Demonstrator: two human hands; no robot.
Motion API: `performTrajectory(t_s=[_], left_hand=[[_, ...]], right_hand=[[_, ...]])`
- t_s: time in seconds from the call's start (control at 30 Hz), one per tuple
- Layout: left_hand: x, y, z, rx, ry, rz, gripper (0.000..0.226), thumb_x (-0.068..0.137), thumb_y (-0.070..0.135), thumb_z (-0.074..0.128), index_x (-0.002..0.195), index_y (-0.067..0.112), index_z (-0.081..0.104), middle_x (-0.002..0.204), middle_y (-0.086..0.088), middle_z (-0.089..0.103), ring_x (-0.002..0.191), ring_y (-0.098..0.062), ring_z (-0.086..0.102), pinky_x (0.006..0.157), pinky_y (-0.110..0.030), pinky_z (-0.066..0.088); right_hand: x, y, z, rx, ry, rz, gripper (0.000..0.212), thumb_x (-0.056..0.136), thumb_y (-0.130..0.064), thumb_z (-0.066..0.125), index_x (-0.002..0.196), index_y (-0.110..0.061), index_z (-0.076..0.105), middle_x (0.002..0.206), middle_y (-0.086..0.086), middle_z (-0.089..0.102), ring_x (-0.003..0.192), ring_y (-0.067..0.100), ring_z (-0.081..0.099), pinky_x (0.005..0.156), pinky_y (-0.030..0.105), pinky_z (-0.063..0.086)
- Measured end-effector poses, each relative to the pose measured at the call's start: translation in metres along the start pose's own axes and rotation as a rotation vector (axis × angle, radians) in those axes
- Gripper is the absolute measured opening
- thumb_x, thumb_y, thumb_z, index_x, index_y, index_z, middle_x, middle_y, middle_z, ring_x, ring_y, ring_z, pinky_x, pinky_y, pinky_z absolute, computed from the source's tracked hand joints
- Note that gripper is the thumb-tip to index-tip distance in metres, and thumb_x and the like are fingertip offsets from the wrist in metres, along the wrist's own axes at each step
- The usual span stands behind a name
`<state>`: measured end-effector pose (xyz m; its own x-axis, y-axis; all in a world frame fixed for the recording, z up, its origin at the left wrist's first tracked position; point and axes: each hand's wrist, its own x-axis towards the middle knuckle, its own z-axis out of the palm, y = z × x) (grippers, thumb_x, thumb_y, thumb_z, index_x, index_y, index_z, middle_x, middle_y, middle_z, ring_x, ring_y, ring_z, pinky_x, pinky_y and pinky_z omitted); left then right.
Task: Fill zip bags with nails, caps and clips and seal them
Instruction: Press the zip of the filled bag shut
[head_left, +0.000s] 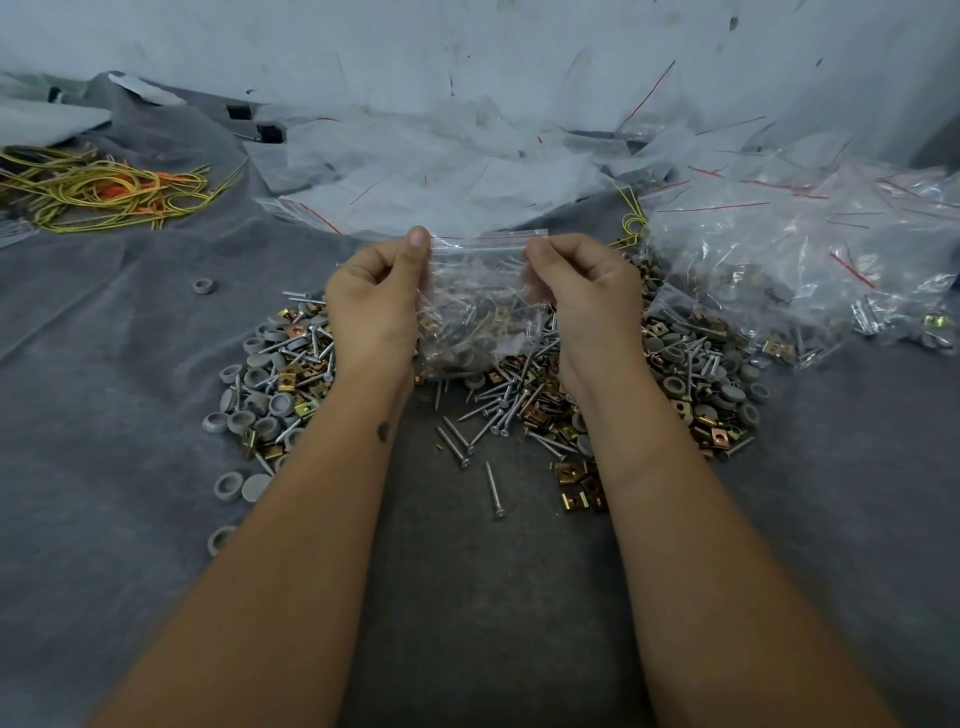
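Note:
I hold a clear zip bag (480, 291) upright over the grey cloth, with nails, grey caps and brass clips lying in its lower half. My left hand (374, 301) pinches the bag's top left corner at the red zip line. My right hand (582, 291) pinches the top right corner. Below and around the bag spreads a pile of loose silver nails (488, 421), round grey caps (260, 400) and brass clips (576, 493).
Filled clear bags (810, 270) are heaped at the right. Empty zip bags (441, 176) lie in a pile at the back by the wall. A tangle of yellow and orange wires (104, 187) sits at the far left. Stray caps (203, 285) dot the grey cloth (130, 338).

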<state>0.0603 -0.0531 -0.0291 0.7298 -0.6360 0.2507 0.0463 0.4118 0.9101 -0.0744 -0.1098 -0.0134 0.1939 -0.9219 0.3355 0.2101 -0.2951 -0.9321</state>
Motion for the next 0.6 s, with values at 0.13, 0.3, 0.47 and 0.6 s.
performTrajectory(t_s=[0.13, 0.3, 0.47, 0.6], left_hand=[[-0.0009, 0.0002, -0.0002, 0.059, -0.016, 0.04, 0.032, 0.092, 0.024, 0.066, 0.062, 0.016, 0.062, 0.051, 0.01, 0.058, 0.051, -0.004, 0.048, 0.059, -0.019, 0.044], [-0.0039, 0.0029, 0.0002, 0.037, -0.037, 0.018, 0.03, 0.091, 0.027, 0.068, 0.062, 0.019, 0.065, 0.055, 0.009, 0.059, 0.059, -0.009, 0.051, 0.064, -0.026, 0.047], [-0.0056, 0.0032, 0.0011, 0.05, -0.133, 0.004, 0.016, 0.09, 0.015, 0.068, 0.074, 0.015, 0.069, 0.06, 0.01, 0.063, 0.062, -0.006, 0.056, 0.066, -0.023, 0.05], [-0.0062, 0.0021, 0.0006, 0.047, -0.125, 0.031, 0.015, 0.091, 0.014, 0.067, 0.077, 0.015, 0.068, 0.058, 0.012, 0.064, 0.059, -0.002, 0.057, 0.064, -0.021, 0.05]], right_hand=[[-0.0001, -0.002, 0.0016, 0.011, -0.037, 0.033, 0.013, 0.089, -0.007, 0.066, 0.079, -0.014, 0.07, 0.061, -0.007, 0.065, 0.057, 0.004, 0.059, 0.057, 0.017, 0.049], [-0.0002, -0.0029, 0.0022, -0.035, -0.045, 0.022, 0.015, 0.088, -0.008, 0.069, 0.078, -0.02, 0.069, 0.062, -0.009, 0.067, 0.062, 0.003, 0.062, 0.062, 0.018, 0.05], [0.0008, -0.0032, 0.0006, -0.037, 0.0, 0.026, 0.014, 0.086, -0.009, 0.071, 0.077, -0.02, 0.07, 0.059, -0.01, 0.066, 0.057, 0.001, 0.058, 0.058, 0.017, 0.048], [0.0003, -0.0044, 0.0017, 0.028, -0.081, 0.045, 0.015, 0.084, -0.005, 0.072, 0.077, -0.018, 0.071, 0.063, -0.006, 0.068, 0.061, 0.007, 0.062, 0.061, 0.02, 0.053]])
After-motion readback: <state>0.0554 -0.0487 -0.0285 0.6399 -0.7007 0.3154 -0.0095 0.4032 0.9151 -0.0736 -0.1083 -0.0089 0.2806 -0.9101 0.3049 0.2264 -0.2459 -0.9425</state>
